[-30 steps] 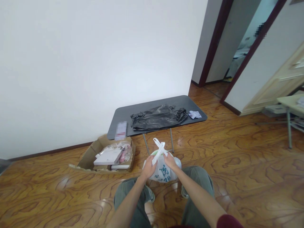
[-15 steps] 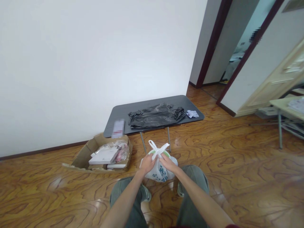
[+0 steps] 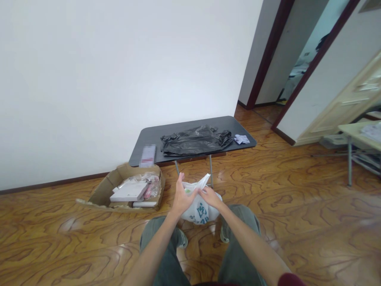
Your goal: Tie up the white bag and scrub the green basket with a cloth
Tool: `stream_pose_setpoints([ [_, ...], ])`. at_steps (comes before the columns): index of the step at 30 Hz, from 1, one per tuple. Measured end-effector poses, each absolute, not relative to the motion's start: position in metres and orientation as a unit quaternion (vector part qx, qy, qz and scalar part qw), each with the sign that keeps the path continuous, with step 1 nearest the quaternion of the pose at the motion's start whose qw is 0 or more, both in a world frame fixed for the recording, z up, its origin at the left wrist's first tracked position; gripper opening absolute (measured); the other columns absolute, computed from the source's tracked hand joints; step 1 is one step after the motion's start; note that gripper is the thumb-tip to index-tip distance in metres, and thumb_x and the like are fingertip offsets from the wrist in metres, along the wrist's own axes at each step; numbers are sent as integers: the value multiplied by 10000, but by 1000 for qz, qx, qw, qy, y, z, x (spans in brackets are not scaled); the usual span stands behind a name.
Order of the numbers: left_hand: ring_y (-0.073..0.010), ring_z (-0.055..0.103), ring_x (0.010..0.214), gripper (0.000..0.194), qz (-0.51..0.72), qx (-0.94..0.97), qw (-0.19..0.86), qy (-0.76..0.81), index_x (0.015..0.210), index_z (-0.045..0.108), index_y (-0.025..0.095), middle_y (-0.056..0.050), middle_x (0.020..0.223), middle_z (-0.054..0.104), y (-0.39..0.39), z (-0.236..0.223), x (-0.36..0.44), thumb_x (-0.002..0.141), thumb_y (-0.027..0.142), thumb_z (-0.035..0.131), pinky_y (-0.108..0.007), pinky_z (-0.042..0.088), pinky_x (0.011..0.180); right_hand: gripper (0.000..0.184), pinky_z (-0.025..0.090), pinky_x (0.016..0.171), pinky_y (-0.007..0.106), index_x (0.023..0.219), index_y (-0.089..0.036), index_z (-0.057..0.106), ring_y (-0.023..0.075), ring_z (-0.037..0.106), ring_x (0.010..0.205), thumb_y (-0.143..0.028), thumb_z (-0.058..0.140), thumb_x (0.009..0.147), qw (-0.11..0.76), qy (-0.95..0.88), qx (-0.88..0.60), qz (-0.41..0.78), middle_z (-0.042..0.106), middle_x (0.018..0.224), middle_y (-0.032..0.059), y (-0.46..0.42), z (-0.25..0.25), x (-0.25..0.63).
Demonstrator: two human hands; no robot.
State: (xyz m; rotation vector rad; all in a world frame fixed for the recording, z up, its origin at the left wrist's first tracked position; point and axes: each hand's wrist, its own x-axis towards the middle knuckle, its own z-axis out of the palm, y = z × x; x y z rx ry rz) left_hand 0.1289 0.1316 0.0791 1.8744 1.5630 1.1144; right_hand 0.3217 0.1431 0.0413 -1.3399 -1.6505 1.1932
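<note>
Between my knees is a white plastic bag point(image 3: 198, 212) with blue-green printing, bulging around its contents. A bit of green shows through its top; what it is I cannot make out. My left hand point(image 3: 181, 198) is at the bag's upper left, fingers stretched upward and the thumb reaching across to the gathered plastic. On the other side, my right hand point(image 3: 210, 197) pinches the bag near its top, its fingertips meeting the left thumb. One white handle end sticks up above both hands.
Ahead stands a low dark folding table point(image 3: 149, 137) against the wall, bearing a crumpled black plastic bag point(image 3: 196, 141), a pale cloth point(image 3: 241, 139) and a blurred packet point(image 3: 148, 155). At left, an open cardboard box point(image 3: 119, 174) holds a white box point(image 3: 129, 191) and plastic wrapping. Another table point(image 3: 348, 131) stands at right.
My left fingers have lifted and spread from the bag's side. The handle loop at upper left no longer stands up; one end points up to the right.
</note>
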Motion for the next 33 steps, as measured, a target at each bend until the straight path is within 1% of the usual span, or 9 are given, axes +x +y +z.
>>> stream_pose_setpoints([
  [2, -356, 479, 1639, 768, 325, 745, 199, 548, 1613, 547, 124, -233, 1684, 586, 141, 93, 130, 962, 461, 777, -517, 332, 1386, 491, 604, 1116, 465, 1121, -174, 858, 321, 795, 1171, -564, 577, 1023, 345, -645, -501, 463, 862, 1234, 148, 142, 45, 322],
  [4, -350, 627, 1502, 402, 205, 789, 206, 542, 1324, 776, 182, -175, 1431, 788, 151, 105, 130, 1047, 454, 676, -516, 370, 1354, 485, 606, 1118, 480, 1149, -171, 861, 322, 794, 1170, -556, 596, 1020, 343, -645, -498, 467, 863, 1229, 142, 140, 49, 323],
  [7, -335, 809, 1173, 449, 58, 805, 250, 535, 1027, 848, 207, -164, 1103, 876, 160, 115, 131, 1135, 488, 515, -421, 554, 1122, 400, 599, 1146, 482, 1175, -192, 865, 321, 789, 1211, -490, 689, 976, 344, -640, -502, 469, 861, 1256, 121, 135, 52, 325],
  [10, -330, 827, 1104, 450, 39, 809, 221, 543, 1049, 850, 219, -153, 1089, 878, 160, 114, 133, 1140, 495, 507, -374, 574, 1011, 348, 583, 1179, 483, 1187, -203, 863, 322, 776, 1263, -393, 762, 914, 336, -632, -517, 469, 850, 1307, 110, 132, 54, 329],
  [14, -315, 801, 1146, 398, 69, 821, 191, 533, 1145, 831, 218, -146, 1181, 861, 153, 109, 141, 1120, 511, 563, -361, 566, 1007, 364, 572, 1195, 484, 1226, -196, 847, 313, 775, 1270, -357, 746, 916, 337, -619, -532, 470, 843, 1328, 115, 132, 54, 334],
  [21, -330, 747, 1162, 352, 131, 832, 185, 507, 956, 830, 232, -141, 1143, 849, 143, 108, 147, 970, 582, 794, -416, 537, 1081, 195, 569, 1182, 460, 982, -221, 851, 297, 786, 1191, -301, 715, 868, 315, -630, -538, 464, 877, 1204, 98, 138, 50, 336],
  [27, -323, 756, 1125, 363, 109, 816, 148, 547, 896, 828, 212, -165, 1051, 851, 137, 104, 154, 1096, 423, 610, -409, 536, 1027, 226, 608, 1059, 434, 1008, -192, 821, 282, 786, 1071, -319, 692, 872, 295, -638, -545, 458, 871, 1142, 104, 133, 49, 332],
  [30, -311, 780, 1128, 420, 87, 793, 153, 584, 958, 818, 208, -164, 1098, 853, 136, 102, 156, 1144, 419, 506, -379, 547, 993, 330, 596, 1092, 430, 1150, -205, 770, 266, 772, 1123, -358, 703, 866, 346, -630, -517, 465, 845, 1203, 96, 128, 42, 331],
  [33, -306, 810, 1112, 354, 83, 739, 191, 641, 1142, 783, 221, -139, 1146, 858, 137, 102, 156, 1141, 462, 524, -345, 553, 931, 393, 611, 1067, 409, 1221, -223, 690, 241, 768, 1122, -299, 667, 836, 403, -608, -511, 455, 805, 1206, 79, 122, 32, 332],
])
